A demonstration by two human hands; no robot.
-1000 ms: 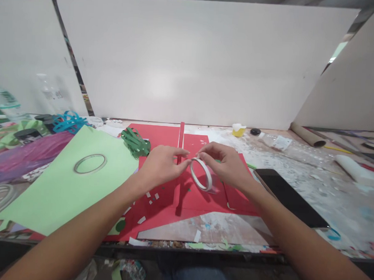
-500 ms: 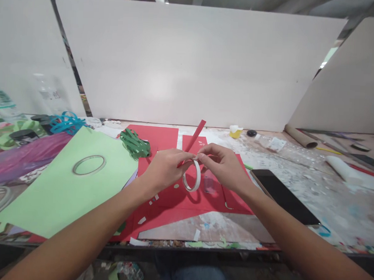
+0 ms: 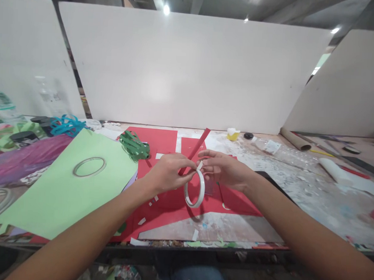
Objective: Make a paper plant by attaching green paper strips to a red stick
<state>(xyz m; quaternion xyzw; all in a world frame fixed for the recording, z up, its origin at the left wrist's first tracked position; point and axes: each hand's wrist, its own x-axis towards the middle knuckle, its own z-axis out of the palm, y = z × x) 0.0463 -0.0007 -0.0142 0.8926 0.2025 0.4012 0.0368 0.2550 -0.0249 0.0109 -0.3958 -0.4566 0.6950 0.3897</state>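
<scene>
Pinched in the fingers of my left hand [image 3: 172,172] is a red paper strip [image 3: 199,144] that slants up and to the right. A narrow white roll of tape [image 3: 201,193] hangs below the fingertips of both hands, above the red paper. Its short loose end [image 3: 200,165] sticks up between the hands. My right hand [image 3: 226,169] has its bent fingers at the top of the roll and the tape end; the exact grip is partly hidden. Under the hands lie red paper sheets [image 3: 164,222] with small white scraps.
A green paper sheet [image 3: 55,196] at left carries a thin ring [image 3: 78,172]. Beside it lies a bundle of fringed green paper [image 3: 135,145]. A dark phone [image 3: 274,184] is partly behind my right forearm. A plastic bottle [image 3: 286,153] and cardboard tube [image 3: 295,139] lie at right.
The roll of tape hangs slightly lower and further right. Its loose end now stands up between my hands. My right fingers have spread a little, and my right forearm covers more of the phone.
</scene>
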